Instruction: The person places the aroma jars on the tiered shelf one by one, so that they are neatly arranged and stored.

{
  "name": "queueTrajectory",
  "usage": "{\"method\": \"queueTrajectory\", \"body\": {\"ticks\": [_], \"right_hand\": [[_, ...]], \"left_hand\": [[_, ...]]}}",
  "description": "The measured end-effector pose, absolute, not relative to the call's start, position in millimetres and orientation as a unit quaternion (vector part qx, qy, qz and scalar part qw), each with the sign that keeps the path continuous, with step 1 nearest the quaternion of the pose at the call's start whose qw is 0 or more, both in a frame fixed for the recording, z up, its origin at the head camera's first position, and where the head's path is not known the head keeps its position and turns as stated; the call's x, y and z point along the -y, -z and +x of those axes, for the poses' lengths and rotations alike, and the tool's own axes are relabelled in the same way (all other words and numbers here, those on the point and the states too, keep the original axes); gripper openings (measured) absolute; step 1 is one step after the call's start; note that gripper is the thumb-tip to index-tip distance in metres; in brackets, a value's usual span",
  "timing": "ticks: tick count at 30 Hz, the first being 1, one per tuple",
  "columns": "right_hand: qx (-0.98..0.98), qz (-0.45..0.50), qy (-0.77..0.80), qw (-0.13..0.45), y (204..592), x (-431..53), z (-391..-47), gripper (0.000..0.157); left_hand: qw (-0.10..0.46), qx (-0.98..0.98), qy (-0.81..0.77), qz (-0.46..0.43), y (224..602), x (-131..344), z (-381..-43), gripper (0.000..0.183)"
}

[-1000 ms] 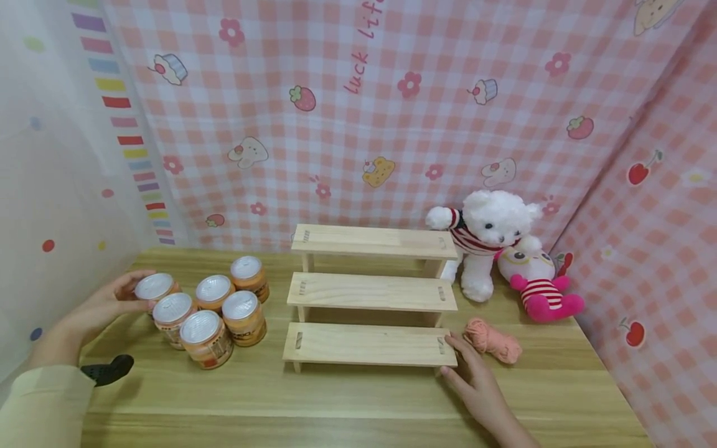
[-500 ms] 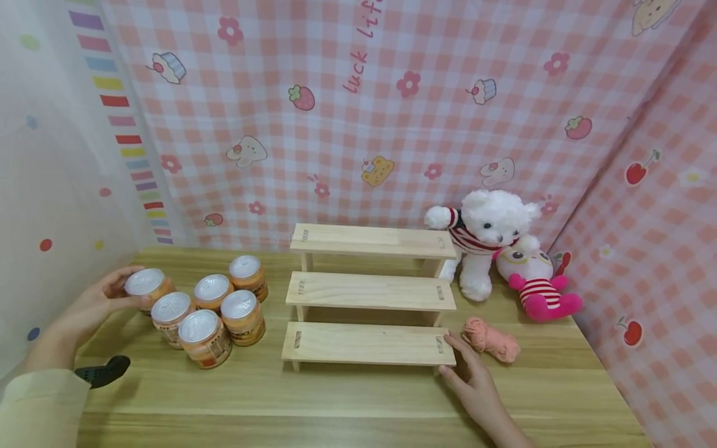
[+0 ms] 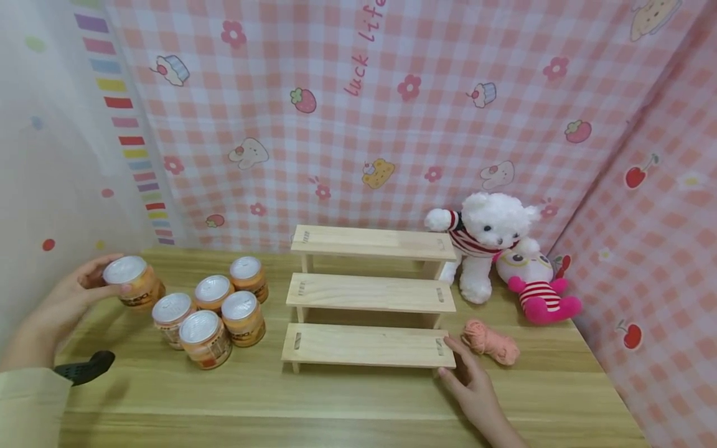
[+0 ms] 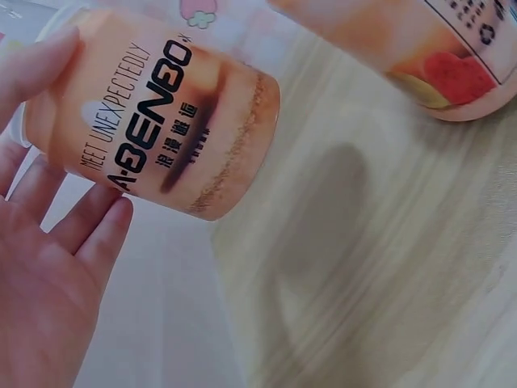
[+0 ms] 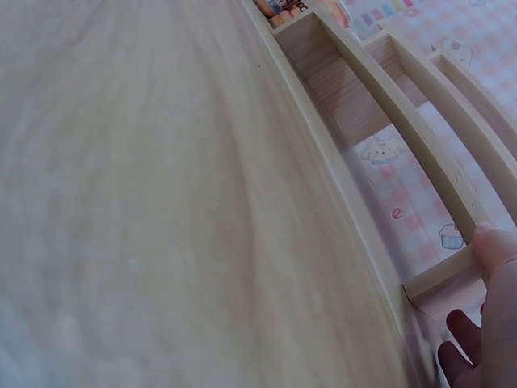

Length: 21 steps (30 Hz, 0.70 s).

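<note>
At the far left, my left hand (image 3: 67,302) holds an orange can (image 3: 127,269) by its upper part, thumb in front and fingers behind. The left wrist view shows the can (image 4: 174,121) tilted, its label reading "A-BENBO", with a shadow on the tabletop beside it. Several like cans with silver lids (image 3: 204,328) stand grouped to its right. My right hand (image 3: 476,389) grips the right end of the lowest board of a three-tier wooden shelf (image 3: 370,346), thumb at the front edge. In the right wrist view, the thumb (image 5: 494,246) lies against the board's edge.
A white teddy bear (image 3: 476,274) and a pink doll (image 3: 540,292) sit at the back right. A skein of pink yarn (image 3: 490,341) lies right of the shelf. Checked curtains (image 3: 336,137) enclose the wooden table (image 3: 336,404) behind and at the right.
My left hand has drawn the can leftward and up, away from the other cans. My right hand has stayed at the shelf's end.
</note>
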State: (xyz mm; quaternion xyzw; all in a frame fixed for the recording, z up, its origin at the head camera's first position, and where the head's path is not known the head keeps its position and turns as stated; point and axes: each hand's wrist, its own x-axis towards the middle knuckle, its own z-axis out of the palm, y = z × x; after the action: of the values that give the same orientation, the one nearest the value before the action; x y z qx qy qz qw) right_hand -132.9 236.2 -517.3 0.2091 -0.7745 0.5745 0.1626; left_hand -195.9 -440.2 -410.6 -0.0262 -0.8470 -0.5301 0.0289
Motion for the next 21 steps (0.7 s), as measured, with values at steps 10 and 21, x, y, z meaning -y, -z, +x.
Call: {"method": "queueTrajectory", "body": {"ticks": [10, 21], "right_hand": [[0.781, 0.199, -0.568, 0.165, 517.0, -236.7, -131.0, 0.055], [0.78, 0.204, -0.566, 0.172, 517.7, -236.6, -132.8, 0.055]], "left_hand": [[0.064, 0.861, 0.503, -0.035, 384.1, 430.9, -192.8, 0.057], [0.071, 0.872, 0.479, -0.067, 350.3, 391.8, -196.5, 0.061]]}}
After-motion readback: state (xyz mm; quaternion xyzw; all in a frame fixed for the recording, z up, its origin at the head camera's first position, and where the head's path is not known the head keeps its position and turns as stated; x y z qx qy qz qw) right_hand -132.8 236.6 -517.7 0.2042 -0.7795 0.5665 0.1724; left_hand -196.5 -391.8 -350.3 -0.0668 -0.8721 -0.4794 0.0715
